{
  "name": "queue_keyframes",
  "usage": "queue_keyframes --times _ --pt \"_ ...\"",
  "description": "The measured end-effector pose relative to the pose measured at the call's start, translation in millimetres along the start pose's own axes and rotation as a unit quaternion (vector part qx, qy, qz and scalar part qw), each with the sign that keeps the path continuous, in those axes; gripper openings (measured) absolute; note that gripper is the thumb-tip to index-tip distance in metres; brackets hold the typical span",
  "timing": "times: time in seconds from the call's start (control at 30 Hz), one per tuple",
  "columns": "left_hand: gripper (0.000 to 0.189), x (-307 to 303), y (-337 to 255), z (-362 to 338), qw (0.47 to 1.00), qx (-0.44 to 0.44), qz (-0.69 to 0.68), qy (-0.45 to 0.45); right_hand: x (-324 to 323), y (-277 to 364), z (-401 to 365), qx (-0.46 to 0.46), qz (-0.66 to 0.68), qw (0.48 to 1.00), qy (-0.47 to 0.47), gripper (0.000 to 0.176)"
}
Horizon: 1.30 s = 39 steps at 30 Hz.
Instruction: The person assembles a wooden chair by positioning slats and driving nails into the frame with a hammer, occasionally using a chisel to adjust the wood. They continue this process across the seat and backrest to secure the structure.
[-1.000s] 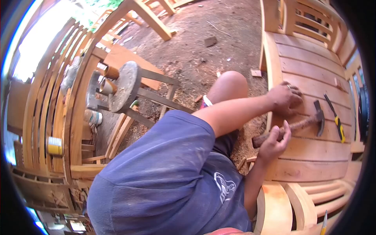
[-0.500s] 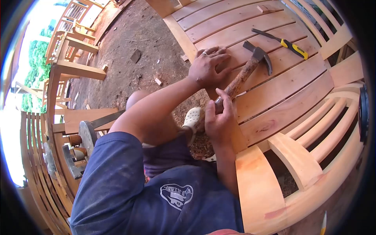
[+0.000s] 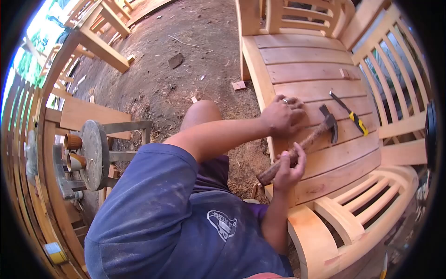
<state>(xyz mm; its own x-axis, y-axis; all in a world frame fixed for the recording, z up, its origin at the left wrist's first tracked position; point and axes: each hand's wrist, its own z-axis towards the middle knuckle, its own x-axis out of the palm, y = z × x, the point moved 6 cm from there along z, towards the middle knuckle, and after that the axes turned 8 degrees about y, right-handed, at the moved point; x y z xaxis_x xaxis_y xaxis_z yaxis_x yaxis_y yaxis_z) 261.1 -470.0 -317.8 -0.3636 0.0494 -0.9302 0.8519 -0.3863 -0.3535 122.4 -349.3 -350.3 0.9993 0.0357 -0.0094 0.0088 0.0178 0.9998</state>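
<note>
My left hand (image 3: 282, 116), with a ring on one finger, rests on the slatted seat of a wooden bench (image 3: 313, 88) near its front rail. Its fingers are bent down against the slats, and whatever may be under them is hidden. My right hand (image 3: 289, 171) loosely grips the worn handle of a claw hammer (image 3: 315, 135). The handle's butt sticks out past my hand, over the front edge. The hammer's dark head lies toward the middle of the seat. Beyond it is a yellow-and-black-handled tool (image 3: 351, 116) with a dark shaft.
A small wood block (image 3: 348, 73) sits farther along the seat. The curved slatted armrest (image 3: 371, 209) is close on my right. To my left stands a round-topped stool (image 3: 95, 156), with two brown cylindrical things beside it. Wood scraps (image 3: 239, 85) litter the dirt floor.
The view has turned, so the bench sits farther right and lower. My left hand's fingers are more bent than before. My right hand stays at the hammer handle, and more of the butt shows.
</note>
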Motion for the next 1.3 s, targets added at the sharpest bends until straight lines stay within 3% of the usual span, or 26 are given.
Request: queue_keyframes --times 0.03,0.1,0.27,0.37,0.5,0.53,0.57,0.6,0.67,0.77,0.87,0.9,0.97,1.0,1.03,1.07,1.1,1.17,1.3 --pt "0.049 0 3 -2 1.0 0.001 -0.009 -0.014 2 7 0 0.051 0.044 0.998 -0.011 0.047" --pt "0.049 4 5 -1 0.999 0.017 -0.03 -0.041 0 6 3 0.059 0.064 0.996 -0.025 0.055" --pt "0.058 0 11 -13 0.994 0.002 0.047 0.095 -7 10 5 0.106 0.078 0.99 -0.057 0.07" --pt "0.06 -24 37 -21 0.997 0.055 0.046 0.03 -9 11 14 0.118 0.022 0.988 -0.097 0.072" --pt "0.06 -135 120 -36 0.993 0.017 0.033 -0.11 -16 5 37 0.102 0.04 0.987 -0.119 0.071" --pt "0.053 -185 140 -54 0.981 0.009 0.084 -0.176 -13 8 36 0.091 0.058 0.988 -0.107 0.07" --pt "0.042 -230 172 -71 0.978 -0.009 0.091 -0.187 -12 9 34 0.082 0.076 0.989 -0.099 0.07" --pt "0.036 -279 189 -96 0.964 -0.063 0.181 -0.185 -12 8 35 0.072 0.066 0.991 -0.093 0.069" --pt "0.035 -364 242 -171 0.942 -0.181 0.148 -0.242 -20 2 34 0.055 0.06 0.993 -0.089 0.069" --pt "0.028 -487 313 -330 0.834 -0.261 0.303 -0.381 -17 6 31 0.052 0.036 0.993 -0.096 0.064" --pt "0.024 -585 339 -557 0.75 -0.348 0.385 -0.409 -47 -31 47 0.02 0.008 0.998 -0.063 0.07" --pt "0.035 -602 308 -622 0.649 -0.49 0.385 -0.437 -48 -30 47 0.025 0.003 0.998 -0.058 0.069" --pt "0.035 -614 262 -764 0.414 -0.676 0.378 -0.478 -49 -28 44 0.039 -0.009 0.998 -0.052 0.067" --pt "0.034 -619 248 -848 0.328 -0.712 0.418 -0.459 -54 -27 44 0.033 -0.016 0.998 -0.045 0.072" --pt "0.036 -599 183 -824 0.277 -0.79 0.37 -0.403 -58 -23 43 0.027 -0.022 0.999 -0.038 0.076" --pt "0.046 -591 161 -866 0.214 -0.773 0.402 -0.442 -54 -15 41 0.03 -0.033 0.998 -0.055 0.07" --pt "0.055 -601 174 -952 0.205 -0.838 0.377 -0.338 -55 -15 41 0.025 -0.064 0.995 -0.066 0.069" --pt "0.061 -580 134 -911 0.199 -0.888 0.277 -0.31 -61 -15 42 0.014 -0.13 0.988 -0.083 0.067" --pt "0.061 -585 175 -971 0.265 -0.903 0.263 -0.213 -53 0 36 0.027 -0.158 0.984 -0.082 0.068"
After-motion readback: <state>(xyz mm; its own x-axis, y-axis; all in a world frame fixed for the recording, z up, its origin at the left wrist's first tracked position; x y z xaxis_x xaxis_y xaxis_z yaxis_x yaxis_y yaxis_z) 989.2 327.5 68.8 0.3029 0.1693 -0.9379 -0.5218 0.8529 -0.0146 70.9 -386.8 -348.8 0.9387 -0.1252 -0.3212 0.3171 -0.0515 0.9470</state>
